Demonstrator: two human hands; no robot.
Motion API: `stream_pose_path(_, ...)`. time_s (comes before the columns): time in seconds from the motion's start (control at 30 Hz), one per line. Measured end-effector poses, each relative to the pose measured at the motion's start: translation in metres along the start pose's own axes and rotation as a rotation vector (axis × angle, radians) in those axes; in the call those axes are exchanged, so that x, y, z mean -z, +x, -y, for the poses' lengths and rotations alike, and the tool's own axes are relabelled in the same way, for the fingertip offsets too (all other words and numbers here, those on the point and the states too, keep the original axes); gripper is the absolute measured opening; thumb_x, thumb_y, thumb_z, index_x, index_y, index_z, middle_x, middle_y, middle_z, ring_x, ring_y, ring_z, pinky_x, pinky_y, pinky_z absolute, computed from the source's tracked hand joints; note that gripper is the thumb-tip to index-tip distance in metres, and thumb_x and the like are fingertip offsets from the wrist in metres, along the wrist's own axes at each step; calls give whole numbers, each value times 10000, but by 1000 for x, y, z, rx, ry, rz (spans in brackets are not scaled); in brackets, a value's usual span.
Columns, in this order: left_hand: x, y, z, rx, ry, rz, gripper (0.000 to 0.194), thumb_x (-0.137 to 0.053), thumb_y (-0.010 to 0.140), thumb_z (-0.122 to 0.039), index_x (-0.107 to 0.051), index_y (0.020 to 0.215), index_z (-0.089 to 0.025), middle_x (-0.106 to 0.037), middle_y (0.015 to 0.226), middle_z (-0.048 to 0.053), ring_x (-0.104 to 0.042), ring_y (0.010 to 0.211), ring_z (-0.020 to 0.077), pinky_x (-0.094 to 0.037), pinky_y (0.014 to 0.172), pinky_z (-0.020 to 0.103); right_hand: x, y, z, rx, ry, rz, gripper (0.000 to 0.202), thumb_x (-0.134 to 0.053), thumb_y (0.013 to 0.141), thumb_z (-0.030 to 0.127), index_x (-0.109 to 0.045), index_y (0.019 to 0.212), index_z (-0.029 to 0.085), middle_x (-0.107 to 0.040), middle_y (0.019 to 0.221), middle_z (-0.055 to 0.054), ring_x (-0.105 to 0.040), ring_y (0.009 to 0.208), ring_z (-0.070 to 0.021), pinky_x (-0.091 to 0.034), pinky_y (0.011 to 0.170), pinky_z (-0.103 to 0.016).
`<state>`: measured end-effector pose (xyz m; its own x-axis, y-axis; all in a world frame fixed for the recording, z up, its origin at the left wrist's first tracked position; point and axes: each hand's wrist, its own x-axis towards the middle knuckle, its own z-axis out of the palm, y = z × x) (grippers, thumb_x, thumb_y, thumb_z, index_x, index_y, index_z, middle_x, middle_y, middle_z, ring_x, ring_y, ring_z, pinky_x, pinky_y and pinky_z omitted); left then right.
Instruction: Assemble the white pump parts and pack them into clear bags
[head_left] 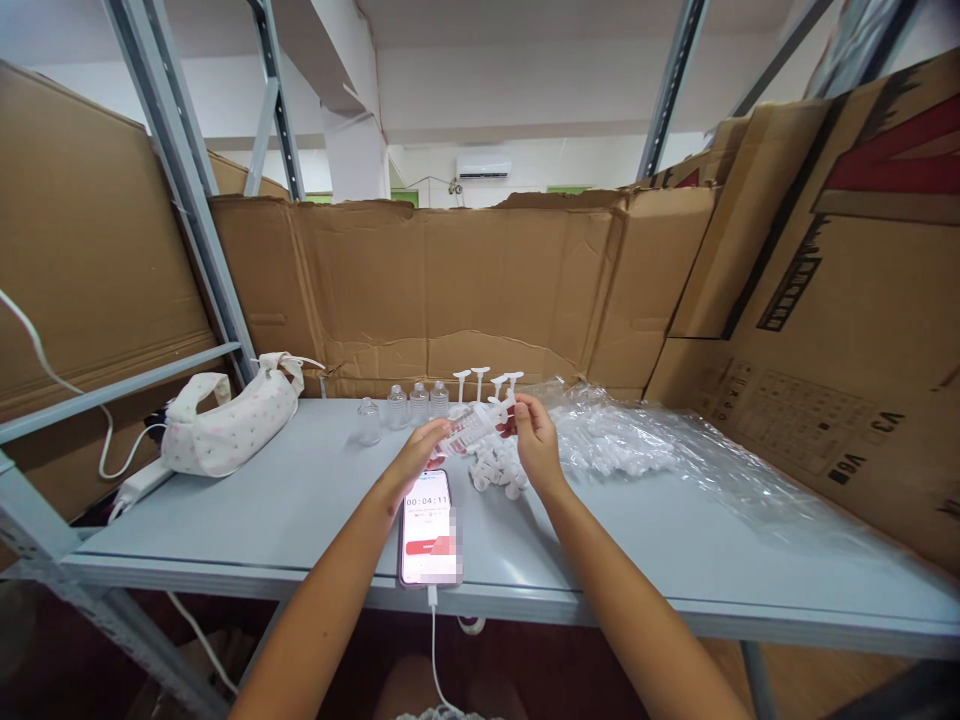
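While four small clear bottles (403, 408) stand lined up just beyond the left hand (417, 452), both hands pinch one clear bottle (469, 427) between them, the right hand (535, 437) at its white cap. Loose white parts (496, 470) lie heaped beneath the hands, and a full plastic bag (626, 437) to their right suggests much remains.

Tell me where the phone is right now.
In the head view the phone lies flat near the front edge of the grey table, screen lit, just below the left hand and left of the pile of small white parts.

small clear bottle (469, 428) held tilted above the table.
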<state>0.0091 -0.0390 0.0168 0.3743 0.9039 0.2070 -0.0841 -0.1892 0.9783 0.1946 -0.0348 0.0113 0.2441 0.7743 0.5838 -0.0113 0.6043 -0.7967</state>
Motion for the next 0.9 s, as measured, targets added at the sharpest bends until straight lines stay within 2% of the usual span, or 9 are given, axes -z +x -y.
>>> stream_pose_path(0.13, -3, -6, -6, 30, 75, 91, 453, -509, 766, -552, -548, 1057, -207, -621, 777, 29, -414, 545, 74, -192, 496, 198, -1, 0, 1, 25, 24, 13, 313, -453, 835, 484, -527, 931, 196, -527, 688, 15, -533, 572, -111, -458, 524, -248)
stream_pose_path(0.23, -5, -8, -7, 48, 132, 118, 498, -569, 732, -543, -524, 1109, -220, -626, 801, 29, -424, 553, 72, -190, 494, 196, -1, 0, 0, 36, 14, 20, 295, -455, 837, 476, -528, 902, 198, -512, 680, 20, -522, 575, -112, -453, 524, -249)
stream_pose_path(0.3, -6, -7, -6, 48, 149, 89, 506, -578, 720, -551, -535, 1094, -213, -625, 783, 27, -409, 538, 69, -192, 490, 199, -1, 0, -1, 31, -21, 12, 298, -452, 838, 475, -523, 931, 201, -528, 710, 12, -532, 588, -118, -456, 535, -257)
stream_pose_path(0.47, -4, -2, -2, 19, 115, -16, 497, -573, 718, -558, -551, 1059, -198, -617, 759, 20, -388, 521, 59, -202, 486, 197, 6, 2, -5, 60, -229, -1, 379, -446, 840, 451, -468, 1140, 219, -598, 850, -35, -579, 686, -153, -473, 631, -304)
stream_pose_path(0.63, -3, -1, -2, -30, 61, -91, 475, -583, 721, -543, -558, 1043, -196, -612, 806, 31, -461, 580, 73, -211, 476, 186, 19, 7, 6, 166, -463, -50, 342, -466, 824, 387, -513, 1107, 203, -616, 883, -66, -570, 734, -175, -467, 641, -308)
stream_pose_path(0.7, -3, -1, -4, -37, 64, -119, 474, -582, 722, -542, -562, 1048, -198, -612, 805, 32, -471, 581, 74, -219, 472, 184, 32, 13, 13, 206, -532, -116, 336, -463, 817, 369, -526, 1093, 190, -617, 888, -76, -570, 733, -179, -466, 634, -305)
stream_pose_path(0.77, -4, -1, -6, -30, 75, -147, 483, -584, 718, -544, -562, 1053, -196, -613, 793, 31, -458, 558, 67, -226, 466, 183, 54, 20, 20, 227, -608, -211, 360, -457, 809, 361, -523, 1110, 175, -620, 889, -85, -573, 726, -183, -466, 634, -308)
stream_pose_path(0.83, -4, -1, -7, -24, 83, -164, 488, -592, 711, -542, -562, 1051, -193, -616, 794, 32, -444, 541, 60, -238, 465, 183, 86, 30, 25, 207, -734, -304, 373, -435, 809, 351, -529, 1117, 163, -629, 891, -95, -579, 733, -196, -467, 656, -326)
stream_pose_path(0.9, -5, -2, -9, -22, 83, -161, 487, -595, 710, -540, -561, 1049, -192, -616, 786, 29, -428, 525, 57, -241, 462, 184, 129, 39, 25, 114, -951, -375, 376, -423, 804, 337, -552, 1107, 153, -641, 915, -114, -589, 764, -219, -459, 718, -365)
